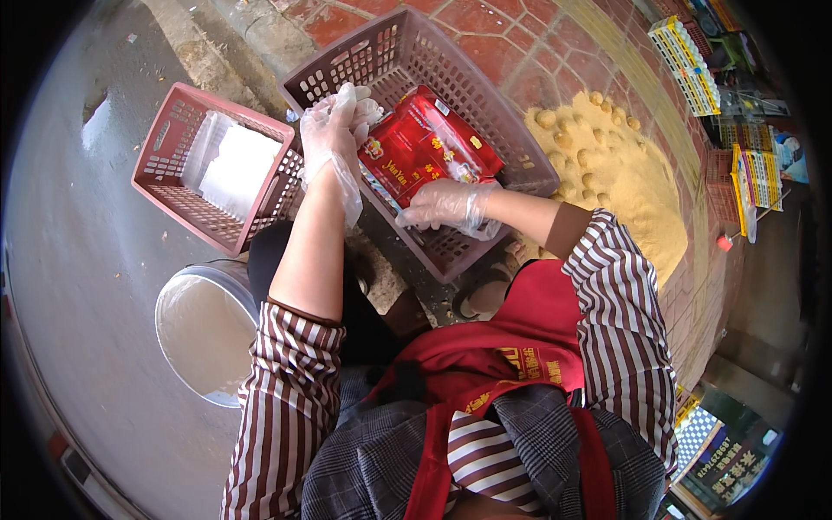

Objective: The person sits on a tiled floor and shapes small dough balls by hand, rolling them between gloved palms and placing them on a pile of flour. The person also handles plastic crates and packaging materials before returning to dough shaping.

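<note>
A glossy red printed package [422,146] lies in a large purple-brown plastic basket [481,71]. My left hand [335,123], in a clear plastic glove, is raised at the package's upper left corner, over the basket's left rim. Its fingers are bent together, and whether something is pinched between them cannot be told. My right hand [448,205], gloved the same way, is at the package's lower edge with its fingers curled down. The glove and wrist hide how firmly it grips. The package has a striped blue-and-white band along its left side.
Left of the large basket stands a smaller pink plastic basket [185,214] holding white sheets or bags [237,169]. A white bucket [205,331] of cloudy liquid is beside my left knee. Yellowish powder with round lumps [624,188] is heaped on the red paving at right. Egg trays [686,65] stand beyond.
</note>
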